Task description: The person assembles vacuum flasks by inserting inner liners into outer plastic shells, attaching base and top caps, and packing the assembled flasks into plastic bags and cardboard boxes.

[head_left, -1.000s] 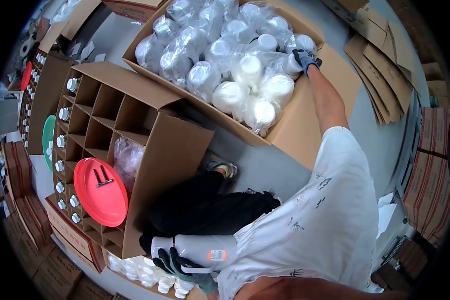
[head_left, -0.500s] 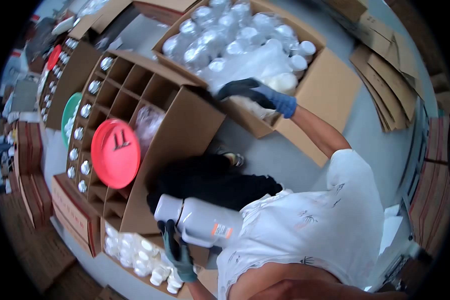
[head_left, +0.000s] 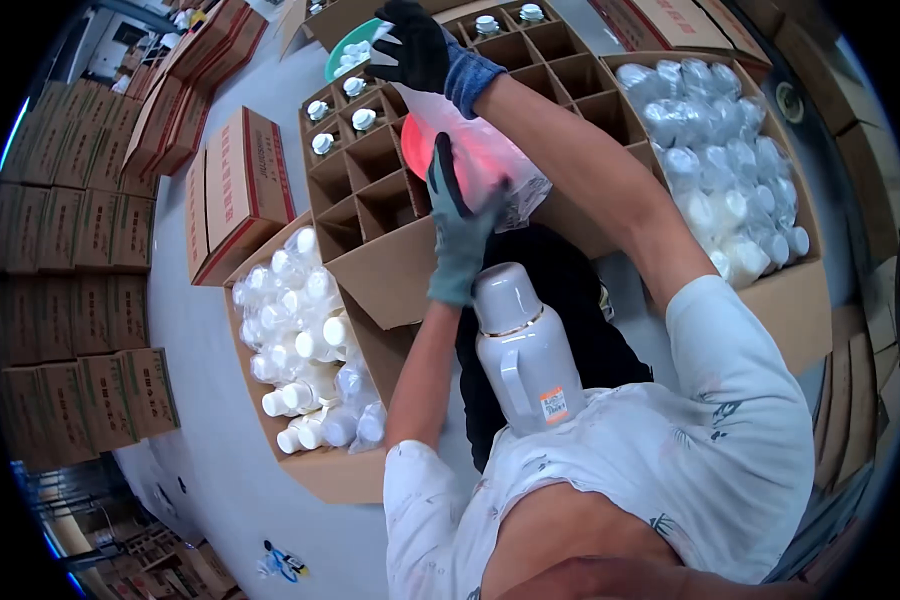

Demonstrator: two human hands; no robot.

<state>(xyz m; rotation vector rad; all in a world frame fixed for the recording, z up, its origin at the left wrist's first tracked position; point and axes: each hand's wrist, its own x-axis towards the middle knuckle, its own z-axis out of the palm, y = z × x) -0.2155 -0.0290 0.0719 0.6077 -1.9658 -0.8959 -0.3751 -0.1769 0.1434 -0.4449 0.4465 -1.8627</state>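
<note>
My right hand, in a black glove with a blue cuff, is raised over the divided carton. Its fingers grip a clear plastic bag, which hangs across a red tray. My left hand, in a grey-green glove with dark fingertips, is beside the bag. Its fingers stretch upward and the thumb, blurred, stands apart; I see nothing held in it. A pale thermos jug with a gold band, a handle and an orange label rests in my lap against my shirt.
Silver-capped bottles stand in some compartments. A carton of white bottles is at left, another of wrapped bottles at right. A green bowl holds white pieces. Closed cartons stand at left.
The view has turned. My right hand has moved from the wrapped-bottle carton to over the divided carton, lifting the plastic bag. My left hand has left the thermos jug and come up beside the bag.
</note>
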